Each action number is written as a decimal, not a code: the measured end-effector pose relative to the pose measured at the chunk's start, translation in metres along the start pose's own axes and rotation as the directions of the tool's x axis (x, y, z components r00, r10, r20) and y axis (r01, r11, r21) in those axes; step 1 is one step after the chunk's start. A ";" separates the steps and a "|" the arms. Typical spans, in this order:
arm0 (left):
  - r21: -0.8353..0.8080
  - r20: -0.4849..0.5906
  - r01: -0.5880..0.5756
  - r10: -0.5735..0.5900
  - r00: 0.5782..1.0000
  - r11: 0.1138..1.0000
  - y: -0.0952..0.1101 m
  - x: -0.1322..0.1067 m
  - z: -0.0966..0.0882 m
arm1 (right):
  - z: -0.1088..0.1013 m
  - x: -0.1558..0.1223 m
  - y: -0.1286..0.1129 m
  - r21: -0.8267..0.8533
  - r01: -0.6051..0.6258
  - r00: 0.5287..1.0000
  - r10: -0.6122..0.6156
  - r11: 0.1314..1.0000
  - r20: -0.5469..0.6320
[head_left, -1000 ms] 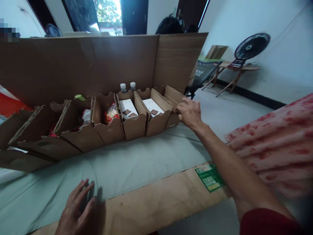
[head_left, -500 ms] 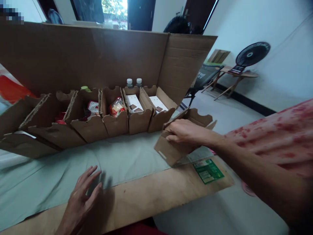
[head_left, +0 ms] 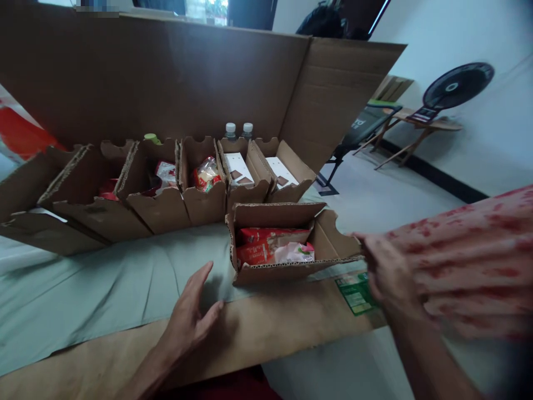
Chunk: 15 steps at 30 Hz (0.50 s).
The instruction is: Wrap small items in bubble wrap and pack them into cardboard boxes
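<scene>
A narrow open-topped cardboard box [head_left: 275, 273] sits near the front of the table, its long side towards me. Inside it lie red food packets [head_left: 254, 253] and a white-and-pink packet [head_left: 295, 253]. At the box's right end is my right hand [head_left: 391, 272], somewhat blurred, its fingers closed at the corner edge. My left hand [head_left: 187, 316] hovers over the table's front edge, left of the box, open and holding nothing, with thumb and fingers apart. Just below my right hand lies a green packet [head_left: 356, 293], partly covered.
Behind stands a row of cardboard bins [head_left: 166, 210] holding packets and white boxes [head_left: 239, 169]. A tall cardboard panel [head_left: 187, 83] rises behind them, with two white-capped bottles [head_left: 230, 130] before it. Pale green cloth [head_left: 125, 278] covers part of the wooden table [head_left: 270, 328]. Patterned pink fabric [head_left: 478, 261] hangs at right.
The box has turned and come further left, so its packets now show. My right hand has gone from its left part to its right end. My left hand has moved right, nearer the box.
</scene>
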<state>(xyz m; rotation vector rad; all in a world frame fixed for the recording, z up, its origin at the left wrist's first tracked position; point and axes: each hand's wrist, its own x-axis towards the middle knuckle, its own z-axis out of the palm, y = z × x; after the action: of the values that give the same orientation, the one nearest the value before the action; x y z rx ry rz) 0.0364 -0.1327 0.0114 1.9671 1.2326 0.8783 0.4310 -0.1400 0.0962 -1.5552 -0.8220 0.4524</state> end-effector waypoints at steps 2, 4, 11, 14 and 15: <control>-0.059 0.016 -0.013 0.014 1.000 0.998 0.005 0.015 0.016 | 0.007 -0.016 0.040 0.094 -0.110 0.994 0.107 0.990 0.036; -0.113 0.039 -0.046 0.051 0.998 0.993 0.013 0.031 0.031 | 0.024 -0.029 0.064 0.216 -0.206 0.977 0.189 0.954 0.096; -0.122 -0.057 0.006 -0.013 0.998 0.993 0.026 0.057 0.059 | 0.073 -0.016 0.071 0.392 -0.209 0.974 0.154 0.896 0.166; -0.115 -0.105 0.042 -0.054 0.993 0.993 0.021 0.063 0.055 | 0.077 -0.002 0.073 0.371 -0.177 0.968 0.093 0.912 0.233; -0.116 -0.102 0.048 -0.060 0.993 0.992 0.019 0.063 0.053 | 0.076 0.004 0.075 0.365 -0.171 0.966 0.083 0.915 0.244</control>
<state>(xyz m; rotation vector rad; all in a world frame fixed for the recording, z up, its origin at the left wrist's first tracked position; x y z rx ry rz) 0.1097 -0.0902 0.0085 1.8094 1.2608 1.0128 0.3980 -0.0842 0.0118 -1.2076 -0.7497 0.8471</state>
